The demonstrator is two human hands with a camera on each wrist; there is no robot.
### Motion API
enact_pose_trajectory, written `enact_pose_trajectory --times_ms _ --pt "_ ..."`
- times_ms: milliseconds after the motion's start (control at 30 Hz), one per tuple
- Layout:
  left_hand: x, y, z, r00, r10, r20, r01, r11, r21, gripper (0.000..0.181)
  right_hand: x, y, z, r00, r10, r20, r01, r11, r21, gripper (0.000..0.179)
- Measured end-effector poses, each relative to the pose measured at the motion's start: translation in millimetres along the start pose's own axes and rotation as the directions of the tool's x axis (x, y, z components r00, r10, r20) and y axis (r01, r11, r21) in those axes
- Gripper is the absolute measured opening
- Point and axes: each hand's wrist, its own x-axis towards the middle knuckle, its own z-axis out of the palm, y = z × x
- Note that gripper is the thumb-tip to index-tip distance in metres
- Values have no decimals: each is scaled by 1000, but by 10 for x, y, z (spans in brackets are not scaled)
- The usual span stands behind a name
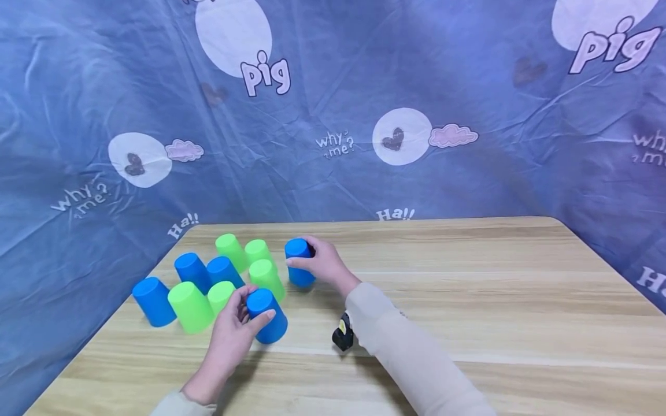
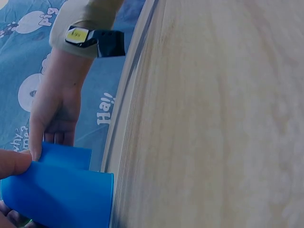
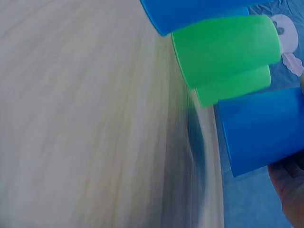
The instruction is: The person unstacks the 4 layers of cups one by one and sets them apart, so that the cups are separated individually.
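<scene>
My left hand grips an upside-down blue cup at the front of a cup group, thumb on the near side and fingers behind. Farther back, my right hand holds another upside-down blue cup from its right side, between thumb and fingers. A green cup stands between and left of these two. In the left wrist view, the left hand's blue cup overlaps the right hand's one. The right wrist view shows the right hand's blue cup beside green cups.
Several more blue cups and green cups stand upside down on the left of the wooden table. A black device is at the right sleeve. Blue printed cloth hangs behind the table.
</scene>
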Motion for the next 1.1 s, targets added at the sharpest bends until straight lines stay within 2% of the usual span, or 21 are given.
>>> enact_pose_trajectory --times_ms 233,433,600,900,1100 --pt "-33 22 28 1000 8 6 -8 1000 -3 57 37 -79 90 999 37 -17 -37 999 26 53" --pt "-46 27 24 1000 19 2 -19 1000 8 56 86 -47 172 998 45 -47 -45 999 9 53" --pt "-60 32 24 999 35 -1 -35 998 49 55 85 -8 222 997 69 -39 -69 998 10 53" --pt "35 81 147 995 83 62 -89 991 103 53 58 108 55 989 124 -86 -125 992 -10 56" --pt "15 92 112 993 101 63 -112 974 196 56 24 159 16 989 145 -30 -146 989 -32 70"
